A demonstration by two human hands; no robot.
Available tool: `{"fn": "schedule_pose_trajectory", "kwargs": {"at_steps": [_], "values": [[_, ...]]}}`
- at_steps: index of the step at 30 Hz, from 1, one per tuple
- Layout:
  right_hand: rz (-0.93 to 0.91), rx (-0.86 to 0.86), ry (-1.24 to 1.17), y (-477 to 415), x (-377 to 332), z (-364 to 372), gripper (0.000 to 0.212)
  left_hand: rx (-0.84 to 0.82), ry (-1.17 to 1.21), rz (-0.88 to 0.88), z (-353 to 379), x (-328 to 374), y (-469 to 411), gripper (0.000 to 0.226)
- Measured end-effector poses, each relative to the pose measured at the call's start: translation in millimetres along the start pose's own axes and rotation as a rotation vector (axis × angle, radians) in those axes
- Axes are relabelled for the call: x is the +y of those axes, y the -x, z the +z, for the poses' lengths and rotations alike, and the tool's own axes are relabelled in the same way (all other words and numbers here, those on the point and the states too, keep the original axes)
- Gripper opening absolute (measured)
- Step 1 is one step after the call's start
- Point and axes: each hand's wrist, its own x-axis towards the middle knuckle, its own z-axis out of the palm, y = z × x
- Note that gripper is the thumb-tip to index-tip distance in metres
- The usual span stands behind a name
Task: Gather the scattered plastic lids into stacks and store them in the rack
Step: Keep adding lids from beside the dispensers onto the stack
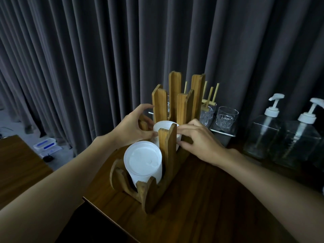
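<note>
A wooden rack (pixel 168 151) with upright slats stands on the dark wooden table (pixel 201 207). One stack of white plastic lids (pixel 142 161) lies in its near slot, flat face toward me. A second white lid stack (pixel 162 128) sits in the slot behind a slat, partly hidden. My left hand (pixel 133 127) grips that second stack from the left side. My right hand (pixel 198 139) holds it from the right, fingertips against the stack and the slat.
Two cut-glass tumblers (pixel 226 118) stand on a tray behind the rack, beside a small bamboo stand (pixel 209 100). Two clear pump bottles (pixel 266 132) stand at the right. A grey curtain hangs behind. The table's left edge drops to the floor.
</note>
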Motion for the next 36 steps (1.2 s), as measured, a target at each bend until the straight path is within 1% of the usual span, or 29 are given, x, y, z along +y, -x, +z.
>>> {"fn": "schedule_pose_trajectory", "kwargs": {"at_steps": [3, 8, 11, 13, 17, 20, 22, 26, 29, 31, 33, 35, 36], "values": [[0.027, 0.011, -0.049, 5, -3, -7, 0.048, 0.023, -0.062, -0.003, -5, 6, 8, 0.071], [-0.004, 0.032, -0.079, 18, -12, -24, 0.044, 0.075, -0.12, -0.001, -18, 30, 19, 0.061], [-0.001, 0.018, -0.09, 34, -12, -37, 0.041, 0.146, -0.12, 0.099, -16, 62, 24, 0.059], [0.008, -0.011, -0.085, 49, -8, -47, 0.037, 0.145, -0.124, 0.184, -2, 92, 27, 0.056], [0.061, -0.031, -0.1, 90, 9, -68, 0.029, 0.036, -0.095, 0.306, 51, 146, 27, 0.04], [0.11, -0.057, -0.073, 135, 31, -88, 0.027, -0.019, -0.009, 0.327, 104, 170, 21, 0.034], [0.158, -0.065, -0.041, 172, 52, -104, 0.026, -0.06, 0.032, 0.313, 143, 184, 17, 0.03], [0.286, -0.083, 0.019, 256, 98, -140, 0.025, -0.195, 0.109, 0.228, 231, 214, 13, 0.024], [0.41, -0.085, 0.089, 318, 130, -163, 0.025, -0.245, 0.206, 0.167, 302, 234, 18, 0.019], [0.509, -0.068, 0.182, 351, 149, -177, 0.033, -0.273, 0.26, 0.105, 345, 244, 25, 0.018], [0.62, -0.081, 0.314, 376, 166, -189, 0.053, -0.304, 0.299, 0.03, 383, 247, 31, 0.021], [0.734, -0.084, 0.36, 392, 179, -197, 0.073, -0.329, 0.3, -0.028, 413, 245, 35, 0.026], [0.778, -0.077, 0.361, 397, 185, -200, 0.08, -0.338, 0.296, -0.052, 425, 243, 37, 0.03]]}}
